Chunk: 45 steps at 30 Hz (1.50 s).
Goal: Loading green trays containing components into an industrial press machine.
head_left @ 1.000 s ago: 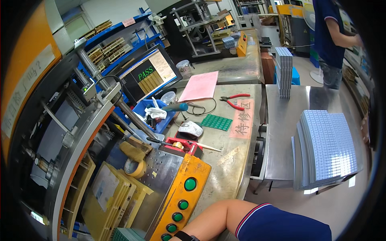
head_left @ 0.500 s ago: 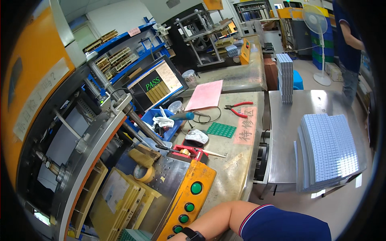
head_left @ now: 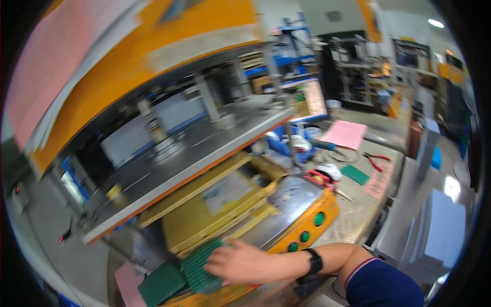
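My right hand [head_left: 230, 263], with a black band on the wrist, reaches in from the lower right. Its fingers are curled over the right edge of a green circuit board panel [head_left: 193, 271]; motion blur softens the fingertips. Right beside that panel, to the left, lies a second green panel or stack of panels [head_left: 161, 286]. Just beyond is the yellow fixture plate [head_left: 204, 220] under the press. No part of my left hand shows.
The press's steel plate [head_left: 204, 146] overhangs the fixture. An orange control strip with green buttons [head_left: 319, 219] runs along the near edge. Red-handled pliers [head_left: 377, 162], a pink sheet [head_left: 345, 134] and another green panel [head_left: 355, 174] lie on the bench. White panels [head_left: 442, 230] are stacked at right.
The view has swung left toward the press. My right hand, out of sight before, now shows on the green panel. The second green panel or stack beside it has come into view.
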Tool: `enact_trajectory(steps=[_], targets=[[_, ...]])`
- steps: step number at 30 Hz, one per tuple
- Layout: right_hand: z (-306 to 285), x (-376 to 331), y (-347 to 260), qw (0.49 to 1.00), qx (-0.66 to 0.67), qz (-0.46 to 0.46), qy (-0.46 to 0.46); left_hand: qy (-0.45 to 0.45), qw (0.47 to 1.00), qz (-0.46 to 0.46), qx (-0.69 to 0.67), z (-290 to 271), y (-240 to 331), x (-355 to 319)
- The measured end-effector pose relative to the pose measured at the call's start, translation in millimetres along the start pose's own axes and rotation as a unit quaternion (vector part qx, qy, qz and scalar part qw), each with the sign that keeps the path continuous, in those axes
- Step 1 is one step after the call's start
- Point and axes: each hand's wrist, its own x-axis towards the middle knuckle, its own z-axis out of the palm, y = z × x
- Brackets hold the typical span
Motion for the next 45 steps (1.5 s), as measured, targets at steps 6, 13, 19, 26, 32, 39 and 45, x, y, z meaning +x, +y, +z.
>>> enact_trajectory(steps=[6,13,19,26,32,39,45], targets=[[-23,-3,5,0.999,-0.001,-0.046,-0.009,0.017,0.999,0.049,-0.002,-1,3,3],[-38,13,10,0.996,0.070,-0.002,0.046,0.067,0.994,0.077,-0.033,1,5,3],[-12,61,55,0.979,0.085,0.016,0.184,0.069,0.994,0.069,-0.054,1,7,4],[34,97,97,0.976,0.119,0.083,0.164,0.082,0.993,0.071,-0.053,0,11,7],[50,103,97,0.975,0.123,0.084,0.162,0.081,0.992,0.080,-0.047,-2,12,6],[49,102,99,0.974,0.125,0.104,0.161,0.087,0.993,0.064,-0.044,3,13,6],[51,101,99,0.975,0.113,0.114,0.156,0.096,0.992,0.069,-0.039,2,12,5]])
